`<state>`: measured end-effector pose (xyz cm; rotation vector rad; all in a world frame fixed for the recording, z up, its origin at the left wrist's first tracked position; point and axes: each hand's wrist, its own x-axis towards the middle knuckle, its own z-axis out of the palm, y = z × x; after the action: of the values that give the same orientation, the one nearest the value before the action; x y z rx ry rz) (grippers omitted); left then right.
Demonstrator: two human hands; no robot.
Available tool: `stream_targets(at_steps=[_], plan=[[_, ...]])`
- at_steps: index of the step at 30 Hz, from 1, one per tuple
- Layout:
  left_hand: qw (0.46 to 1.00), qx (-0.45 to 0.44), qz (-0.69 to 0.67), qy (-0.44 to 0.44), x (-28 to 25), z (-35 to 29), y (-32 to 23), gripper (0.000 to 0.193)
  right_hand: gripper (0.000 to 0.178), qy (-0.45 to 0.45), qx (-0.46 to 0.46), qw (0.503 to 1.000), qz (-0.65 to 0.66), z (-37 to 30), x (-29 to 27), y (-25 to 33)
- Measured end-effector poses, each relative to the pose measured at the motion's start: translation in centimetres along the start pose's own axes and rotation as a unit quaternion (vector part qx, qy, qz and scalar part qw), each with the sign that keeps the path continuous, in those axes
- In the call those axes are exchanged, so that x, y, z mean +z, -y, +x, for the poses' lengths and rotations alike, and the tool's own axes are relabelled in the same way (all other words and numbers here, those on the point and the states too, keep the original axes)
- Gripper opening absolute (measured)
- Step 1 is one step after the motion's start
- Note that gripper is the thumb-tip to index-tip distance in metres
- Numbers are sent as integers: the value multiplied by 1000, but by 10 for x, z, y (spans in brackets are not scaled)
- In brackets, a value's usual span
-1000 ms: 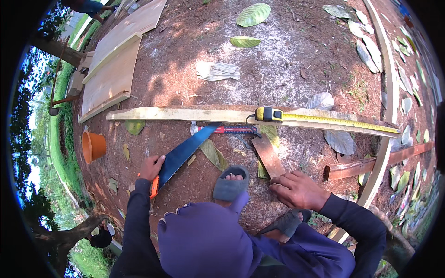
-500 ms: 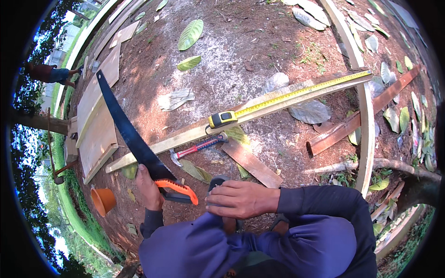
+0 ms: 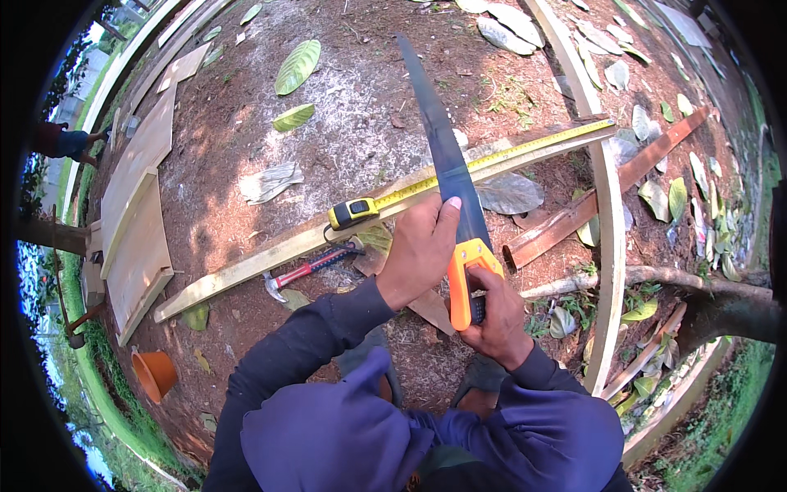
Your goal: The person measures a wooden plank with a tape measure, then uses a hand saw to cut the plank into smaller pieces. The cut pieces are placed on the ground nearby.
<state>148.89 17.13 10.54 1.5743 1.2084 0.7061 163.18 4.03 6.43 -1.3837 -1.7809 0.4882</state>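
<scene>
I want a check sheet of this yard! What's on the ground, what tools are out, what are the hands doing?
Surface: bare reddish dirt ground, scattered with dry leaves.
Job's things: handsaw with orange handle, blade pointing away; long pale plank on the ground; yellow tape measure stretched along the plank.
Clutter: hammer beside the plank, orange pot, flat boards at the left, reddish strip of wood.
Hands: right hand grips the saw handle; left hand rests against the blade near the handle.
Cables: nothing seen.
Surroundings: green grass at the edges, tree trunk on the right, another person far left.
</scene>
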Motion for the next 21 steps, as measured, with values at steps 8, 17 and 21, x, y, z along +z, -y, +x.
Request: stream_targets(at_steps=[8,17,21], plan=[[974,136,66,169,13,-6,-30,26,81,-29,72,997,-9,-35,-33,-22],[948,5,271,169,-54,119,14,27,91,-213,211,949,-99,-105,-20,-44],[973,-62,202,89,-42,132,58,33,100,-129,253,944,-165,-112,1,-63]])
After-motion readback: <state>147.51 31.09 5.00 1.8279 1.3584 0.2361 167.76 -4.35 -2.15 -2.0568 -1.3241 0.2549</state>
